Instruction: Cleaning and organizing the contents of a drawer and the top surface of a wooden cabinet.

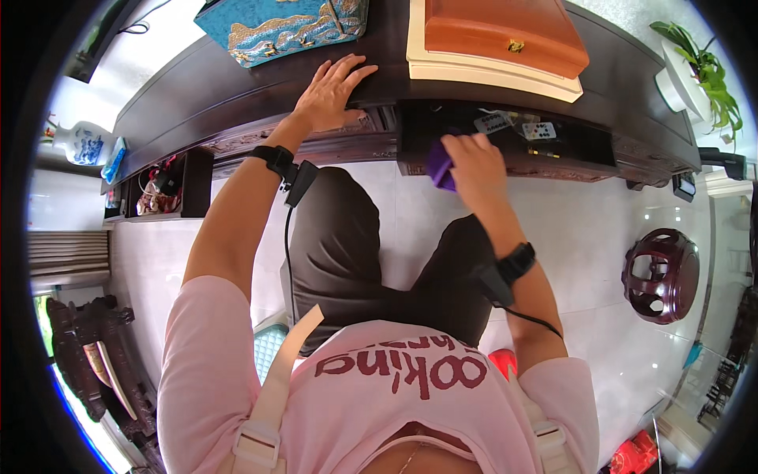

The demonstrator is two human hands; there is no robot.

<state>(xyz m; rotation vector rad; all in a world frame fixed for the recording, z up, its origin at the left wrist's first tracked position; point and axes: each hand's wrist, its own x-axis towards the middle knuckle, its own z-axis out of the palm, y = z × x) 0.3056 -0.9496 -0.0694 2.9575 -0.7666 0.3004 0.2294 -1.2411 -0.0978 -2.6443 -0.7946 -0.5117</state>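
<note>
My left hand (333,95) rests with spread fingers on the front edge of the dark wooden cabinet top (385,83), beside a blue box with gold relief (290,29). Over the left end of an open drawer (509,157), my right hand (477,169) grips a purple object (439,166), partly hidden by the fingers; what it is I cannot tell. Inside the drawer lie a small white remote control (538,131), another flat item with buttons (492,122) and a small black-and-yellow item (543,153).
A brown box with a gold clasp (509,46) sits on a cream box (491,76) on the cabinet. Another open drawer (198,183) at left holds various items. A potted plant (713,83) stands at right, a blue-and-white vase (86,143) at left, and a dark wooden stool (666,275) on the floor.
</note>
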